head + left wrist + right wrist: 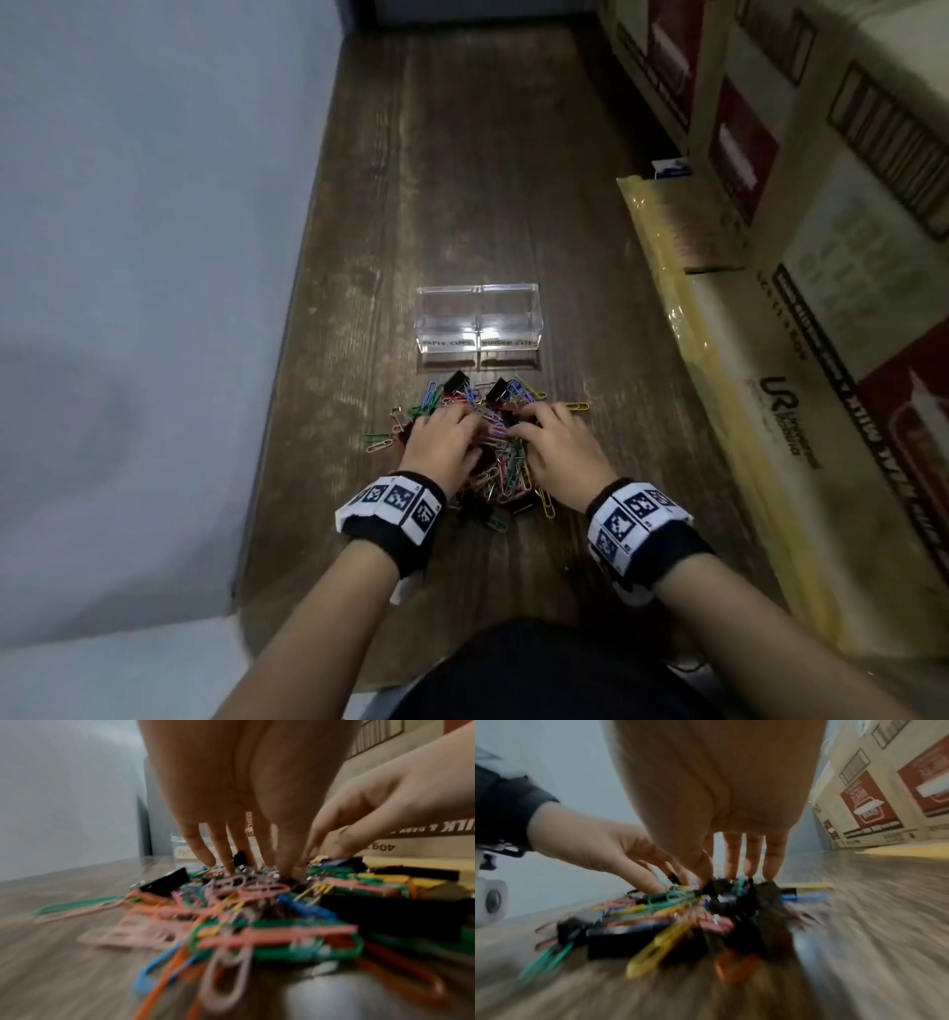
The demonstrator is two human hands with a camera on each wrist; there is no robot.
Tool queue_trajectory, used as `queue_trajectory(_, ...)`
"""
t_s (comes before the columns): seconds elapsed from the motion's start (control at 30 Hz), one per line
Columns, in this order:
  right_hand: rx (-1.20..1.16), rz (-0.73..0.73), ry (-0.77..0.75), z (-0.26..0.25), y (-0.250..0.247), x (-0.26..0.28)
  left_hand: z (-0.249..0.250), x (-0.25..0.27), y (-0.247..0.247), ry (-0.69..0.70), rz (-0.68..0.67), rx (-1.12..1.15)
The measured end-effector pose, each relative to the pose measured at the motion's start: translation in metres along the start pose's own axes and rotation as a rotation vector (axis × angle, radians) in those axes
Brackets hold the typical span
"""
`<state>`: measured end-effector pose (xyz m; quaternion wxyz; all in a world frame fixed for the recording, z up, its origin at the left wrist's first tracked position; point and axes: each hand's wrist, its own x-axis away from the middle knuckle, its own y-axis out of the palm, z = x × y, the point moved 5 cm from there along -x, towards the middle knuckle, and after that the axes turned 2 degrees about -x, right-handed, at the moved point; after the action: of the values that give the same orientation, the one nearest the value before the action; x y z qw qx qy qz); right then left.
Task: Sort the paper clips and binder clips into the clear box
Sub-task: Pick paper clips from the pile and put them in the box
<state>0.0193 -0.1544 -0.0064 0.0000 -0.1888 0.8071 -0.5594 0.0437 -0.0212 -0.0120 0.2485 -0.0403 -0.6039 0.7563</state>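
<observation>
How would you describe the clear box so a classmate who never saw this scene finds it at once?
On the dark wooden table, look just beyond the pile of coloured clips under both hands. The clear box stands there: see-through, empty, two compartments, each with a small label in front.

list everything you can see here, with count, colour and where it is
clear box: one, transparent, two labelled compartments, both empty, on the table beyond the pile
paper clips: many, too tangled to count; green, pink, yellow, blue, orange; heaped near the table's front edge
binder clips: several, black, mixed into the same heap, two at its far edge
table: one, dark wood grain
cardboard boxes: several, tan with red print, stacked along the right
wall: pale grey, left
wristbands: two, black with black-and-white markers
left hand: fingertips down in the heap
right hand: fingertips down in the heap
</observation>
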Motion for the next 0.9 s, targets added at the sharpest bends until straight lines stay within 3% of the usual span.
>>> queue_trajectory(0.17, 0.024, 0.055, 0.110, 0.027, -0.004, 0.011, -0.027, 0.008, -0.004, -0.068, 0.043, 0.074)
queue_trajectory(0.33, -0.083, 0.195, 0.122, 0.021, -0.017, 0.009, -0.018, 0.006, -0.010, 0.003, 0.107, 0.029)
queue_trajectory(0.53, 0.171, -0.045, 0.142, 0.003, -0.003, -0.012, -0.002, -0.013, 0.002, 0.036, -0.103, -0.134)
queue_trajectory(0.9, 0.154, 0.128, 0.139, -0.005, -0.005, -0.021, 0.007, -0.028, 0.005, 0.004, -0.039, -0.154)
